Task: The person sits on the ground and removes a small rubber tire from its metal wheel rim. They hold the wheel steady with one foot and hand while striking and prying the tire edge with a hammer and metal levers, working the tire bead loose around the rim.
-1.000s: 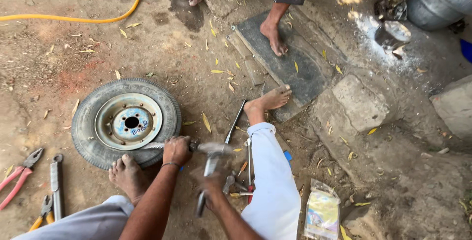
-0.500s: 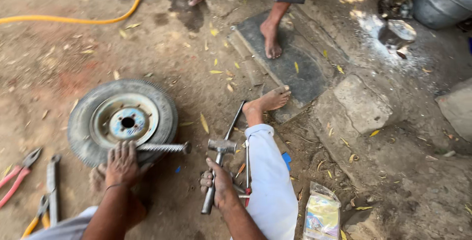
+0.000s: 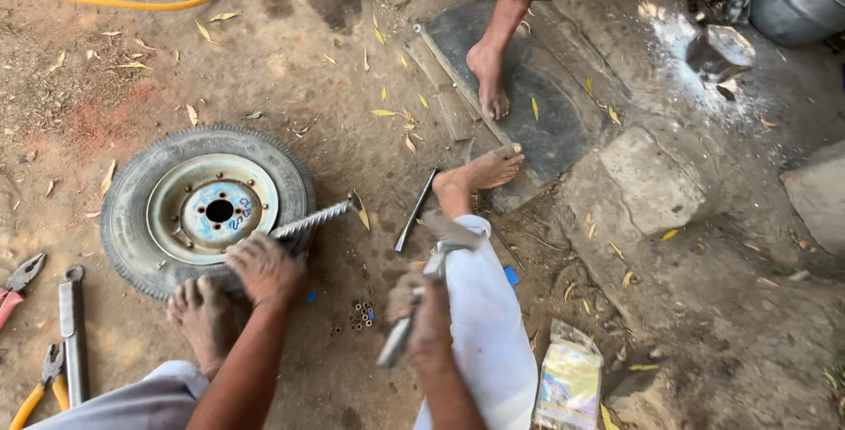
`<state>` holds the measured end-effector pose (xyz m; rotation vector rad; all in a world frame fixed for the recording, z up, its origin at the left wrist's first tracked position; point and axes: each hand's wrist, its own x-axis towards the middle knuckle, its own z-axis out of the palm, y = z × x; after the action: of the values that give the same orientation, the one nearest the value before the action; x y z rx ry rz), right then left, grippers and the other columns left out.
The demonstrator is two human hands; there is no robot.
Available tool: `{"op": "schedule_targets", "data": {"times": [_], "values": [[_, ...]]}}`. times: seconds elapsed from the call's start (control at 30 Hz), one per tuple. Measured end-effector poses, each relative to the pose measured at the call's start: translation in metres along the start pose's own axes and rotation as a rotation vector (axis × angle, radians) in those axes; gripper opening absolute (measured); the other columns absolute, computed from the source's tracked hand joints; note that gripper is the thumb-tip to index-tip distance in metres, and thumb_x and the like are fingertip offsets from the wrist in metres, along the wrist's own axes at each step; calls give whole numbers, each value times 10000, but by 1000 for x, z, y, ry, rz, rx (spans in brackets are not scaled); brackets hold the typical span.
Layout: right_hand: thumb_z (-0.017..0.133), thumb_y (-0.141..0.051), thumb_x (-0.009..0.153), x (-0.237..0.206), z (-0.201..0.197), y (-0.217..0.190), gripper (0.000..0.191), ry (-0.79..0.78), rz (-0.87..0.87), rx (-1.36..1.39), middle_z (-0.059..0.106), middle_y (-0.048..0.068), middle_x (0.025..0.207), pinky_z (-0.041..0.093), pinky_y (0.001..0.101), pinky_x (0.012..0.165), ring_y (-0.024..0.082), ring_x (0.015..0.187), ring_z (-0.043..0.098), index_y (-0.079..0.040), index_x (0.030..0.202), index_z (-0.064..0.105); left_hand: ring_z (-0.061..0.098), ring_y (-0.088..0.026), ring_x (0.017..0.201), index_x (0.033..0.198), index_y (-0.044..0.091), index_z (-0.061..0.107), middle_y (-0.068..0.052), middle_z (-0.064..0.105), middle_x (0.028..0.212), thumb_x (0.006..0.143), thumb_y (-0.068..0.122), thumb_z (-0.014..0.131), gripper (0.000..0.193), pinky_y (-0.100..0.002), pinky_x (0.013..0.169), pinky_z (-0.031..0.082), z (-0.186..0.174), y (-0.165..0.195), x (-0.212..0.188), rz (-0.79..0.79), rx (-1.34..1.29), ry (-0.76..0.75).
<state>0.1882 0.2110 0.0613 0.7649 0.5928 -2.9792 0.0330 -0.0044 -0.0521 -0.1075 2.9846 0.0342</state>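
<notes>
The left hand (image 3: 262, 267) lies knuckles-up on the near edge of a small wheel (image 3: 208, 210) lying flat on the dirt ground (image 3: 132, 87). Its fingers are curled and pressed together around the near end of a ribbed metal rod (image 3: 310, 220), which runs from the fingers up and to the right across the tyre's rim and ends past the tread. Just below these fingers sits the person's bare left foot (image 3: 202, 311), toes touching the tyre.

The right hand (image 3: 421, 311) is blurred; its fingers are wrapped tight around the handle of a hammer (image 3: 431, 267), the head lying above the fingers, beside the white-clad right leg (image 3: 484, 324). Between the two hands, just left of the right fingers, a little heap of small nuts (image 3: 359, 316) lies on the ground. Above the hammer head a dark flat bar (image 3: 415, 210) lies near the right foot (image 3: 480, 173).

Well to the left of the left fingers lie pliers (image 3: 19, 282), a long wrench (image 3: 72, 333) and yellow-handled pliers (image 3: 40, 386). Another person's bare foot (image 3: 488, 78) stands on a dark mat (image 3: 546, 104) far above.
</notes>
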Motion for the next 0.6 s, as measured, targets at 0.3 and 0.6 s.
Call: {"op": "schedule_targets", "data": {"times": [0.3, 0.6], "values": [[552, -376, 1167, -114, 22, -194, 384, 141, -1076, -376, 416, -68, 641, 362, 249, 507, 68, 554, 386, -213, 833, 458, 645, -314, 1129, 1097, 164, 684, -86, 721, 1120, 869, 352, 695, 296, -508, 1008, 464, -22, 61, 35, 404, -523, 43], [737, -277, 973, 29, 4, 2, 325, 419, -512, -602, 458, 6, 671, 392, 289, 422, 103, 479, 439, -108, 1017, 463, 673, -311, 1064, 955, 202, 741, -78, 755, 1004, 824, 253, 670, 158, -513, 953, 468, -16, 58, 23, 419, -388, -2]]}}
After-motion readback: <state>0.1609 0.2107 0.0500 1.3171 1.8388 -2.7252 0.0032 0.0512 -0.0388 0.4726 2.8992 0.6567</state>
